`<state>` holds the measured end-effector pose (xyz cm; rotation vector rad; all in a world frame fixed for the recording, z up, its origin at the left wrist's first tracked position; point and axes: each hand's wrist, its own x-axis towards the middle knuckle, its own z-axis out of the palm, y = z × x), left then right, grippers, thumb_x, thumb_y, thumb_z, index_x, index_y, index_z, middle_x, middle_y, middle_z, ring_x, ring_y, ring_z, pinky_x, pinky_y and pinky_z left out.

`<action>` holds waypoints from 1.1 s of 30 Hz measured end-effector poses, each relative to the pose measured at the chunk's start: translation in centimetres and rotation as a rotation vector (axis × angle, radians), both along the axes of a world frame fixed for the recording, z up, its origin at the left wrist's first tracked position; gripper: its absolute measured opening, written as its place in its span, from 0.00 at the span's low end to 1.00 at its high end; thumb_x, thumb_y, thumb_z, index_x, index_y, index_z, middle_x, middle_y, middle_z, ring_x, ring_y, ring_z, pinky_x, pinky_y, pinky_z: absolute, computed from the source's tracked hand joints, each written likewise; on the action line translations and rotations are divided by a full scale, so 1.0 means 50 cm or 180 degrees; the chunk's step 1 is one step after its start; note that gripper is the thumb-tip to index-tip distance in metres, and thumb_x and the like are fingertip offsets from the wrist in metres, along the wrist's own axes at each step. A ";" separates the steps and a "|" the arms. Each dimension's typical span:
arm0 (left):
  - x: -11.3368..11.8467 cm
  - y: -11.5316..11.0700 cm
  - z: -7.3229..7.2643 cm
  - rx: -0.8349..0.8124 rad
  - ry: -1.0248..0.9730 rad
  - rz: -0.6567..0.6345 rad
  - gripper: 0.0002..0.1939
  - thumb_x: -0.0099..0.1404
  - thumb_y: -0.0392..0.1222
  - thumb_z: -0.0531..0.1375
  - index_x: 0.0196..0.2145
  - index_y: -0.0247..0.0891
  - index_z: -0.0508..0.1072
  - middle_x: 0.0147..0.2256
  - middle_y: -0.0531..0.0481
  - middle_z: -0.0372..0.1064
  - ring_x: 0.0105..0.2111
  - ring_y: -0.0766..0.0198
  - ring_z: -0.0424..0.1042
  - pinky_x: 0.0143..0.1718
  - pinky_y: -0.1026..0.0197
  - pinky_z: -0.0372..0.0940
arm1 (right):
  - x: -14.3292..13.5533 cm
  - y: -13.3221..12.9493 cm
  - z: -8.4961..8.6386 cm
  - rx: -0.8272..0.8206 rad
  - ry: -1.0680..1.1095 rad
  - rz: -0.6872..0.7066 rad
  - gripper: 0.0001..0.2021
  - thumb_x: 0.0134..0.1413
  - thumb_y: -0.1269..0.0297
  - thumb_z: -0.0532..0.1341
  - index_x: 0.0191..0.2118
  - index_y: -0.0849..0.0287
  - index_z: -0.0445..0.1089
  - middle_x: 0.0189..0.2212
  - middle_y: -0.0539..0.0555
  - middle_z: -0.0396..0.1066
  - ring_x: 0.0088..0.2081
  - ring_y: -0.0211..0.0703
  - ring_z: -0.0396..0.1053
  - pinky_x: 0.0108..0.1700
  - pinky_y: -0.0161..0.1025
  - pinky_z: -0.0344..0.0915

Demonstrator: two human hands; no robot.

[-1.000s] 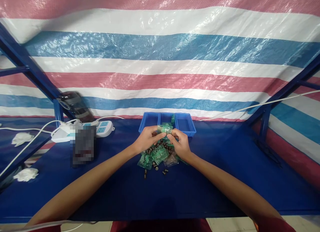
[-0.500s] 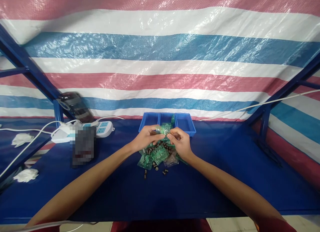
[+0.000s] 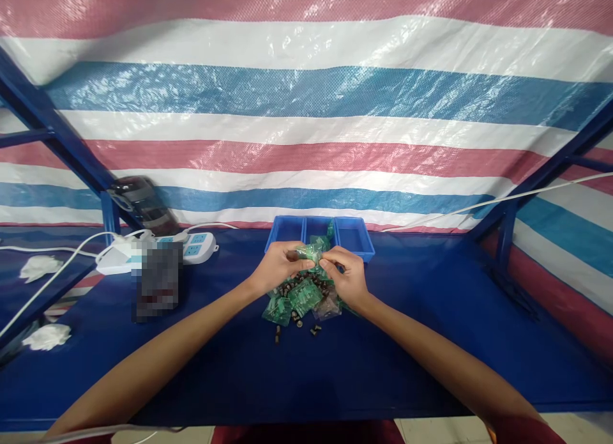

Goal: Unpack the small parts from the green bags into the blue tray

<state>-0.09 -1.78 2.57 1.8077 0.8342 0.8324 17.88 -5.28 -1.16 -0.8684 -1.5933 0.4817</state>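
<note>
The plastic sheet [image 3: 306, 89] has red, white and blue stripes. The table [image 3: 268, 380] is dark blue, the bins [image 3: 355, 236] brighter blue, little bags [image 3: 305, 294] green, the power strip [image 3: 205, 241] white and light blue.

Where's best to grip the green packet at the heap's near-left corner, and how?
Probably pinch the left edge of the green packet, coming from the left: it looks thin, that edge faces the blue tabletop, the heap crowds its far side, and a loose dark part lies on its near side.
</note>
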 end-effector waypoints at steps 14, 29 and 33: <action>0.001 -0.011 0.034 0.0321 0.0257 -0.0186 0.14 0.61 0.49 0.61 0.34 0.33 0.70 0.29 0.53 0.59 0.25 0.71 0.57 0.24 0.69 0.55 | 0.003 -0.001 0.013 0.0301 -0.0368 -0.0291 0.13 0.58 0.62 0.57 0.25 0.59 0.70 0.19 0.50 0.63 0.22 0.36 0.59 0.24 0.35 0.57; -0.004 -0.008 0.031 0.0341 0.0236 -0.0128 0.14 0.61 0.49 0.61 0.32 0.33 0.70 0.23 0.55 0.59 0.21 0.72 0.59 0.21 0.70 0.56 | -0.008 -0.011 0.015 0.0443 -0.0257 -0.0246 0.08 0.59 0.66 0.56 0.30 0.59 0.69 0.21 0.49 0.61 0.23 0.36 0.59 0.27 0.36 0.59; -0.005 -0.005 0.028 0.0156 0.0179 -0.0068 0.14 0.60 0.48 0.62 0.32 0.33 0.71 0.19 0.57 0.60 0.16 0.73 0.59 0.18 0.70 0.56 | -0.003 -0.009 0.020 0.0322 -0.0224 -0.0278 0.09 0.60 0.64 0.56 0.30 0.59 0.69 0.22 0.50 0.62 0.24 0.36 0.60 0.28 0.36 0.60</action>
